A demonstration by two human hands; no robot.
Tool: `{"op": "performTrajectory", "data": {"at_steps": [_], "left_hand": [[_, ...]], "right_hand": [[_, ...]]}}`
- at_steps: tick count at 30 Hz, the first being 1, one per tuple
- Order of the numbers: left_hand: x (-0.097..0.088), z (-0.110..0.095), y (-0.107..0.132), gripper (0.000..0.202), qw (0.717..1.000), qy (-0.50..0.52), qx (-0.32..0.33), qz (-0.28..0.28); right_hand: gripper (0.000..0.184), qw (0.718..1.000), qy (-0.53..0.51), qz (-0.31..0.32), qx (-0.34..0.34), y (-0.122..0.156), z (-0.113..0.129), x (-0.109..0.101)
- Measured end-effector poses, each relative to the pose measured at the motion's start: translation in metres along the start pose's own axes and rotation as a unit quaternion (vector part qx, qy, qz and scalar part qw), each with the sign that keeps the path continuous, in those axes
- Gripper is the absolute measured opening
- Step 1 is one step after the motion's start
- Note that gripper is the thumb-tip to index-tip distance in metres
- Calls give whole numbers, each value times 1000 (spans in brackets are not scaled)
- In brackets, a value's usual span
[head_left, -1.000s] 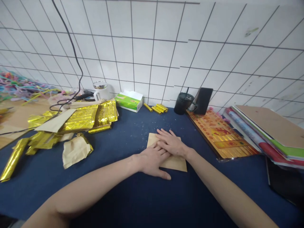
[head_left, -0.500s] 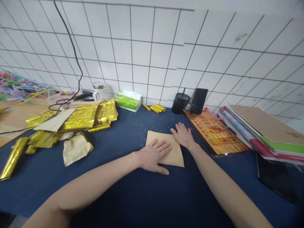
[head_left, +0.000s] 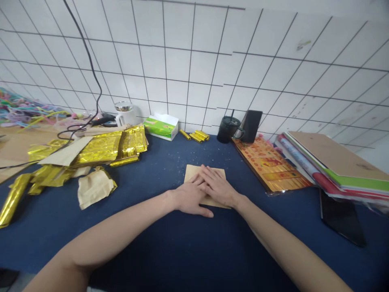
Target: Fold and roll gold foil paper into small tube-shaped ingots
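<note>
A square sheet of tan paper (head_left: 190, 172) lies on the dark blue tabletop (head_left: 158, 243) in front of me. My left hand (head_left: 191, 196) rests flat on it, fingers stretched out and thumb apart. Over the left fingers lies my right hand (head_left: 219, 186), also flat and open, its palm reaching across the paper. Together the hands hide the middle of the sheet. To the left sits a crumpled tan piece of paper (head_left: 95, 188) with a gold edge.
Gold foil paper (head_left: 100, 150) is heaped at the left, with a gold roll (head_left: 13, 200) nearby. Along the wall stand a white mug (head_left: 126, 115), a tissue pack (head_left: 161, 127), small gold rolls (head_left: 199, 136), a black cup (head_left: 227, 129) and a phone (head_left: 253, 126). Folders (head_left: 343, 158) are stacked right.
My right hand has moved left from the paper's right edge onto my left hand. The left hand stays flat on the sheet. The view has shifted slightly.
</note>
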State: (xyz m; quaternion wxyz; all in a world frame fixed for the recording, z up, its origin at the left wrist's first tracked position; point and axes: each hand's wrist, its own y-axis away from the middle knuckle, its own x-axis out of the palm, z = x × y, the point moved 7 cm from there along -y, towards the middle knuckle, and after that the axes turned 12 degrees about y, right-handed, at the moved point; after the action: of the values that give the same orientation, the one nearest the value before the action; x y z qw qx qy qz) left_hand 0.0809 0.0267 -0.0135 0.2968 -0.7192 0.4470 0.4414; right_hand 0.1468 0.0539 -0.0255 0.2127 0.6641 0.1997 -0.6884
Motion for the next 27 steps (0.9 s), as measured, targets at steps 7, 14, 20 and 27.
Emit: {"op": "performTrajectory", "data": {"at_steps": [7,14,20,27], "left_hand": [[4,7,23,89,998,-22,-51,33],[-9,-4,76,83,989,-20,-114,88],[-32,-28,19,85,995,-21,-95,-1],[-1,11,-29,80,995,7,-97,-24]], "right_hand": [[67,997,49,-4,57,4,-35,12],[70,998,47,0,51,4,-31,14],[64,996,75,-5,52,3,-28,10],[67,997,54,18,49,4,-28,12]]}}
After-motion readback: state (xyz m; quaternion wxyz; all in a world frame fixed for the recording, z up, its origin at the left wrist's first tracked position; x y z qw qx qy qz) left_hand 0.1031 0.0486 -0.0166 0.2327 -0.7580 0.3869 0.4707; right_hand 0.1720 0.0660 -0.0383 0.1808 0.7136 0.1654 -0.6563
